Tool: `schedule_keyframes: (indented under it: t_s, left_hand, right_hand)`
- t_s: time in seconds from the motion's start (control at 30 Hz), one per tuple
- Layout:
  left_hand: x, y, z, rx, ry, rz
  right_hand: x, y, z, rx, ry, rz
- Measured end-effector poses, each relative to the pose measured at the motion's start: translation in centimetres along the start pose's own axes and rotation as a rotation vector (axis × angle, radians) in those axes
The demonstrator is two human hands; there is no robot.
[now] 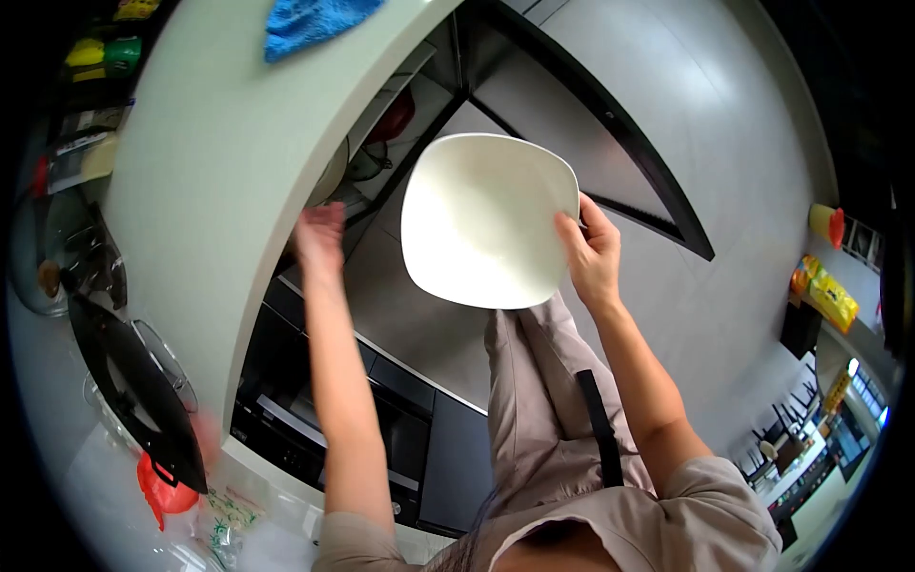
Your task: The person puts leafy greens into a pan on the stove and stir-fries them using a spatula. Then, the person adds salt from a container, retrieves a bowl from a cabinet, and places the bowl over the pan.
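A white, rounded-square bowl (488, 221) is held up in the middle of the view, its inside facing me. My right hand (593, 250) grips its right rim, with the thumb on the inner side. My left hand (322, 238) is at the counter's edge beside the open cabinet (405, 105), apart from the bowl. Motion smears its fingers, and whether it holds anything cannot be made out. Inside the cabinet, a red item (393, 116) and a pale round dish (331, 176) show in part.
The pale counter (205, 172) curves along the left, bearing a blue cloth (315, 24) and a black pan (133, 386). An open dark-framed cabinet door (610, 114) stands behind the bowl. Black drawers (381, 386) lie below. A yellow packet (825, 294) is far right.
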State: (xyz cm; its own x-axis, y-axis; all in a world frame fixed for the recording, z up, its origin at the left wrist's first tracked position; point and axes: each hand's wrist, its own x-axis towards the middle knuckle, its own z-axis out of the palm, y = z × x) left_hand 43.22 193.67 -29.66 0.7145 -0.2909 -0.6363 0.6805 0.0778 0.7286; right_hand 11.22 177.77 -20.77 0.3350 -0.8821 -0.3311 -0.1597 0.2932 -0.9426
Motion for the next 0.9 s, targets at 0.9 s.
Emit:
schedule_keyframes:
  t_s: [0.9]
  left_hand:
    - [-34.2,8.6,-2.2,-0.327,-0.224,0.028]
  right_hand:
    - [-2.4,0.4,1.5,-0.814,-0.398,-0.056]
